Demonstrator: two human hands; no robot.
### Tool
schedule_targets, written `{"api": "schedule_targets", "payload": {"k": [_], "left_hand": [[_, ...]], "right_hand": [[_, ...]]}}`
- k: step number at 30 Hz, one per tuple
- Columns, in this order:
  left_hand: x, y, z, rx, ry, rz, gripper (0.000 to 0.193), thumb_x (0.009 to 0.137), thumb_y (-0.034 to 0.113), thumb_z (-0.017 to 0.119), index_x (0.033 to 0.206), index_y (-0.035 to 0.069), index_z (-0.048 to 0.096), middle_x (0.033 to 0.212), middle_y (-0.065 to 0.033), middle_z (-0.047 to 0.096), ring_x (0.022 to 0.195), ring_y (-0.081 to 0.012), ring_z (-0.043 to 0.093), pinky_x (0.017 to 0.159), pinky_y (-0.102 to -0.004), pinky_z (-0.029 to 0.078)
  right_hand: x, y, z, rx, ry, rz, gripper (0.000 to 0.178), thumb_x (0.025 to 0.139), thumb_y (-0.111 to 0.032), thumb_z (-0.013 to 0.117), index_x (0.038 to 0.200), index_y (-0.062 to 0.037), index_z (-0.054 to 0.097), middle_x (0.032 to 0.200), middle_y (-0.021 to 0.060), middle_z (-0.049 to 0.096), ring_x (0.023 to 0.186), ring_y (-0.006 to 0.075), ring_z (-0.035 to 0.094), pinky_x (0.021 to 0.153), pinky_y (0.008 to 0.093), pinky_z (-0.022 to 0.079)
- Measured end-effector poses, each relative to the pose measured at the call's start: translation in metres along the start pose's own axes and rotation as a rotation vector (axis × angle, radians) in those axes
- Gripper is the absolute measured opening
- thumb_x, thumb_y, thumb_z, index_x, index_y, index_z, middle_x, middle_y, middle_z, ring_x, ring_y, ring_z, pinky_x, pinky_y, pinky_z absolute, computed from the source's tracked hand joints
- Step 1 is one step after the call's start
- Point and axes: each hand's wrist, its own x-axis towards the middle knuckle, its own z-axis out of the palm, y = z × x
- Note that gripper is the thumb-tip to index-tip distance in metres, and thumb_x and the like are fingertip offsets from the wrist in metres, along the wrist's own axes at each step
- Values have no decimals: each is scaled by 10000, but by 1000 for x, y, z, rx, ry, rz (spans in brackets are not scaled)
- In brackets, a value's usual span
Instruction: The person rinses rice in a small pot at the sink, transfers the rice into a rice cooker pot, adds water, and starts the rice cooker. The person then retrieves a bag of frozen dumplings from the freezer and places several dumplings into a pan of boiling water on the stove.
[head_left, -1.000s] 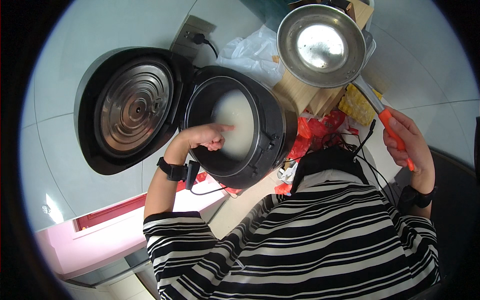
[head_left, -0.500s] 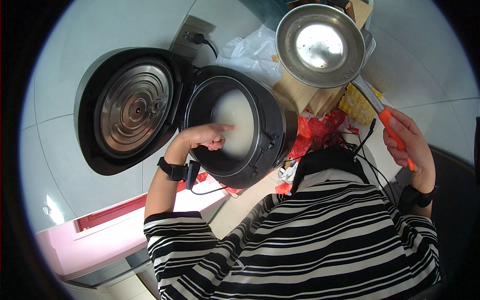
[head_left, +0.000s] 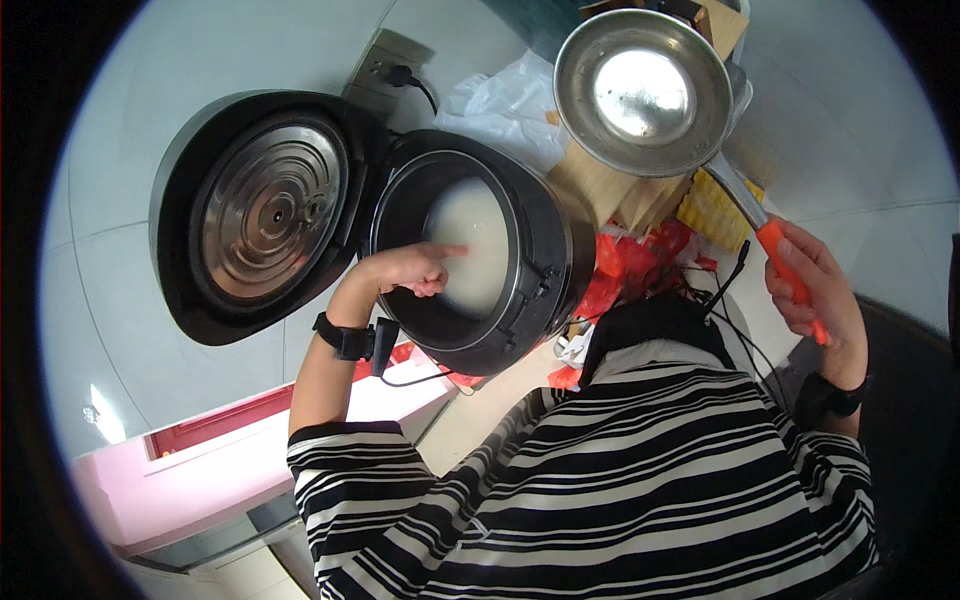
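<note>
A dark rice cooker (head_left: 545, 215) stands with its lid (head_left: 275, 215) swung up to the left. Cloudy, whitish liquid (head_left: 485, 225) lies in its pot; whether rice is beneath I cannot make out. My left hand (head_left: 408, 270) is over the pot's near-left rim, holding nothing. Its index finger points out over the liquid and the other fingers curl in; I cannot tell if the fingertip touches the surface. At the right, my right hand (head_left: 815, 280) grips the orange handle of a round steel frying pan (head_left: 645, 150). The pan is raised, its bare inside facing up.
A plug in a wall socket (head_left: 385, 75) is behind the cooker. A white plastic bag (head_left: 500, 110) and a wooden board (head_left: 580, 185) lie beside it. Red bags (head_left: 635, 260), a yellow sponge-like thing (head_left: 715, 210) and black cables (head_left: 745, 350) are under the pan.
Very little differs. My left finger stays over the liquid, and the pan remains raised in my right hand; the view has shifted slightly.
</note>
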Motion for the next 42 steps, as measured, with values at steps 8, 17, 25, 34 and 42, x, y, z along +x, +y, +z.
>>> {"api": "schedule_targets", "payload": {"k": [8, 17, 25, 34, 42], "left_hand": [[-62, 10, 47, 458, 559, 501, 149, 784, 158, 556, 730, 20, 576, 541, -10, 423, 500, -82, 370, 458, -237, 331], [-86, -3, 169, 8, 219, 928, 591, 782, 169, 609, 1273, 21, 315, 851, -9, 471, 729, -86, 451, 664, -209, 386], [-60, -39, 209, -1041, 350, 1463, 556, 876, 393, 398, 1236, -16, 288, 1118, -102, 390, 954, -156, 416, 829, -286, 354], [-47, -120, 204, -1645, 856, 1519, 229, 822, 272, 484, 776, 70, 387, 783, -54, 403, 710, -180, 439, 653, -305, 380], [-34, -208, 218, -1642, 1230, 1253, 152, 817, 165, 442, 804, 34, 365, 691, -47, 343, 599, -125, 353, 541, -238, 330]], "right_hand": [[-23, -18, 15, 40, -149, -28, 381, 864, -146, 434, 1220, -30, 364, 553, 63, 409, 304, 57, 262, 254, 181, 211], [-52, -62, 108, -125, -626, 395, 494, 854, -161, 436, 1261, 60, 264, 524, 89, 398, 321, 83, 332, 295, 192, 292], [-24, -17, 230, -527, -991, 545, 341, 914, -287, 373, 1131, -23, 375, 619, 39, 466, 425, 83, 464, 351, 175, 352], [84, -4, 298, -1742, -754, -361, 589, 906, -425, 196, 1012, 2, 588, 556, 43, 347, 562, 161, 374, 611, 269, 357], [173, 21, 301, -1879, -810, 329, 500, 848, -364, 261, 1107, 2, 483, 472, -9, 278, 395, 113, 255, 379, 272, 246]]}}
